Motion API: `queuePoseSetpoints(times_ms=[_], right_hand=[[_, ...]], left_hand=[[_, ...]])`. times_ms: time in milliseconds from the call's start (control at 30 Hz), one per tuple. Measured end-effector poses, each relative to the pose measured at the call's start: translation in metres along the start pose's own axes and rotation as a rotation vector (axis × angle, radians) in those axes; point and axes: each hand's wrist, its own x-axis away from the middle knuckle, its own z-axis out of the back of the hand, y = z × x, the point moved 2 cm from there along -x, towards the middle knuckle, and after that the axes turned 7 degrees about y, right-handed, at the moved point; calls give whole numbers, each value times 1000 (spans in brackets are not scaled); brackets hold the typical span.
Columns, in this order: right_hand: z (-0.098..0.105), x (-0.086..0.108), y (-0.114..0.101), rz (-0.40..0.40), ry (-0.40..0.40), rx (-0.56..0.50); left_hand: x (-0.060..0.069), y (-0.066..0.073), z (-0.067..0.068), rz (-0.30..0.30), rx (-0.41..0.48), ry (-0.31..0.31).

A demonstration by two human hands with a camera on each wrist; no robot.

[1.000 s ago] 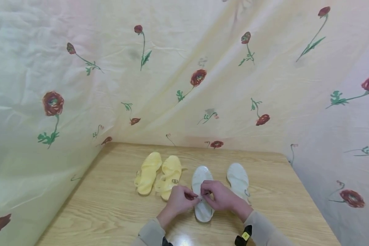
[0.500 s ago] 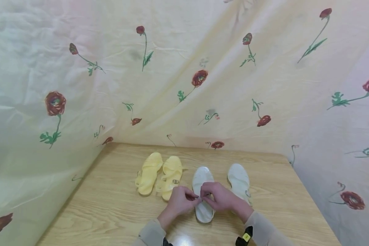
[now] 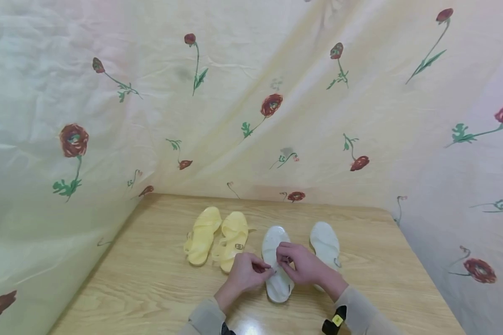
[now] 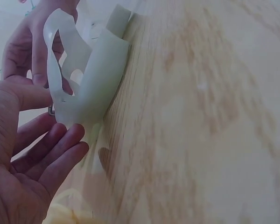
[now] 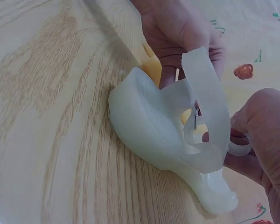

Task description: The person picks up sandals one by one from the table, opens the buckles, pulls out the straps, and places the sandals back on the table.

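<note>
A whitish jelly sandal point(image 3: 278, 284) lies sole down on the table in front of me, its straps raised in loops. My left hand point(image 3: 246, 273) pinches the strap by the small metal buckle point(image 4: 51, 110) on the sandal's side. My right hand point(image 3: 299, 263) is over the same sandal, a little right of the left fingertips. In the right wrist view, a curled strap end point(image 5: 240, 146) is between the right hand's thumb and fingers. Both hands hide the middle of the sandal from the head view.
The other whitish sandal point(image 3: 324, 242) lies to the right, partly behind the right forearm. Two yellow jelly sandals point(image 3: 202, 237) lie to the left. Wood-grain table point(image 3: 142, 279) surrounds them. A flowered cloth point(image 3: 218, 116) hangs behind and along both sides.
My right hand has drawn slightly to the right, apart from the left fingertips. The left hand keeps its place on the sandal. The other sandals have not moved.
</note>
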Motion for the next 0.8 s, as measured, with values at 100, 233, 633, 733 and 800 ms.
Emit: queuePoseSetpoints(times_ms=[100,233,633,733,800], right_hand=[[1,-1,-1,5,5,5],[2,-2,-2,14,12,22],[8,-3,-2,-98,23,-50],[11,-3,-2,-138,45,-86],[13,-4,-2,-163,59,-103]], left_hand=[[0,1,0,-12,7,1],[0,1,-1,-5,1,3],[1,2,-1,0,-22,5],[1,2,-1,0,-25,5],[1,1,-2,6,-24,5]])
